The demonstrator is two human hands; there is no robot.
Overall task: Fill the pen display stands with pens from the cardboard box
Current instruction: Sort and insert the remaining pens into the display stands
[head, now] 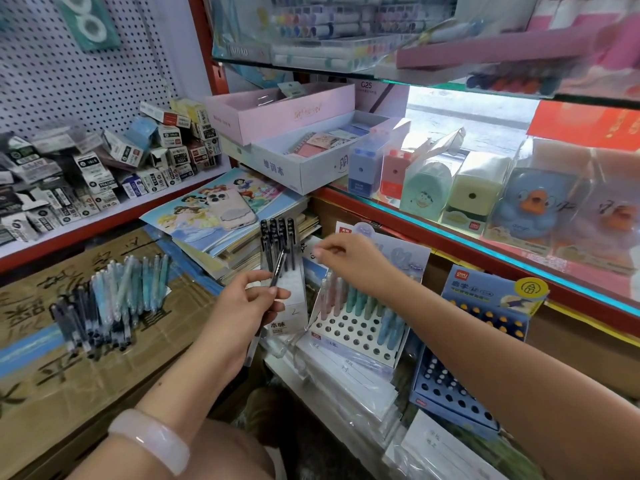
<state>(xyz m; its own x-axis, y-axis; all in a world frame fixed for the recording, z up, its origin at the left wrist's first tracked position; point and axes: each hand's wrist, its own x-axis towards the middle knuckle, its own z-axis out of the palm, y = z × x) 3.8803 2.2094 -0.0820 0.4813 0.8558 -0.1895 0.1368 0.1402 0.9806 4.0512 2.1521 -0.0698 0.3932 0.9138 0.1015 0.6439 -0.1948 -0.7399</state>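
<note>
My left hand (249,299) pinches a black pen (278,268) between thumb and fingers, its tip pointing up toward a white display stand (289,306) filled with black pens (278,237). My right hand (346,261) hovers just right of those pens, fingers loosely curled, holding nothing that I can see. Below it a perforated white stand (349,330) holds pastel pink, green and blue pens. A pile of loose pens (110,299) lies on the flat cardboard box (69,358) at the left. A blue stand (464,375) at the right holds dark pens.
A phone (227,209) lies on stacked picture books (221,216) behind the stands. Small refill boxes (104,168) crowd the left shelf. Pencil sharpeners (429,188) line the glass shelf at the right. Wrapped notebooks (346,386) lie under the stands.
</note>
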